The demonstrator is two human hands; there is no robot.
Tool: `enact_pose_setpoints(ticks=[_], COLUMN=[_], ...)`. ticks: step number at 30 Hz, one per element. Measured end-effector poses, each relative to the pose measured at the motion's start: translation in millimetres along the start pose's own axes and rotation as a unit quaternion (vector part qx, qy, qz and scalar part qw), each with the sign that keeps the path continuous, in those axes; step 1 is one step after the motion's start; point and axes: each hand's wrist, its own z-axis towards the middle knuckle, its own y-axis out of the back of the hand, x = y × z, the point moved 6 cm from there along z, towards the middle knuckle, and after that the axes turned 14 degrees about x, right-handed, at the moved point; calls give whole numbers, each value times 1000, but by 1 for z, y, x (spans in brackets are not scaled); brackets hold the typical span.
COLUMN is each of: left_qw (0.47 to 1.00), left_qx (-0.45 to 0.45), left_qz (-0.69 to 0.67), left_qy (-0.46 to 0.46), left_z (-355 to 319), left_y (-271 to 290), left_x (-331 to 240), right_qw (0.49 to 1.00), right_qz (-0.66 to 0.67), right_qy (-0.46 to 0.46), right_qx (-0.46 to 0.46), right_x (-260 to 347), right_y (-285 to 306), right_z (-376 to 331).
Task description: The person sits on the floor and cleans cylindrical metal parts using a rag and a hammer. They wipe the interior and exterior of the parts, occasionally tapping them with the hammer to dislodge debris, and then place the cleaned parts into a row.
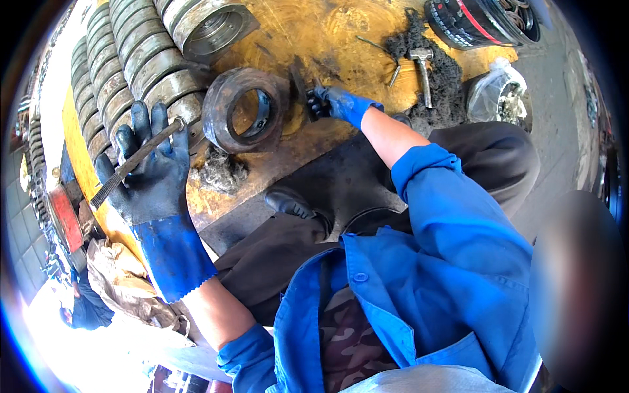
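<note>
My left hand (154, 173), in a blue and black glove, is raised beside the metal rings with its fingers spread. A long thin metal bar (134, 160), ridged at its lower end, lies across those fingers and is held there. Just right of it a thick dark steel ring (220, 112) stands tilted on the yellow worktop (295, 39), with its bore showing. My right hand (331, 103), also gloved, is closed beyond the ring, its fingers curled; what they hold is hidden. A narrow dark metal plate (299, 92) stands between the ring and that hand.
Rows of stacked steel rings (141, 52) fill the left back. A hammer (424, 75) lies on dark shavings (449, 85) at the right. Behind them is a black bucket (455, 26), with a clear plastic bag (499, 88) nearer. Grey fluff (221, 171) sits before the ring.
</note>
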Motion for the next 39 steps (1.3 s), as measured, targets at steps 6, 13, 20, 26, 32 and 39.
enact_pose_setpoints(ticks=[6,13,20,26,32,39], left_qw=[996,998,999,999,998,999], left_qx=[-71,48,-28,-37,-57,-25], left_qz=[47,1,21,22,-4,-27], left_qy=[-9,32,1,4,-4,-15], left_z=[7,15,14,-1,-3,-9], left_y=[-7,-5,0,7,-2,-8], left_x=[13,21,22,6,8,-6], right_qw=[974,848,701,661,569,789], right_qz=[-137,-402,-507,-655,-708,-503], right_qy=[47,99,-58,-88,212,223], right_qx=[-172,-331,-499,-355,-360,-274], right_x=[56,-3,-50,24,130,207], right_y=[26,-7,-19,-28,7,-60], right_z=[-39,-84,-146,-83,15,37])
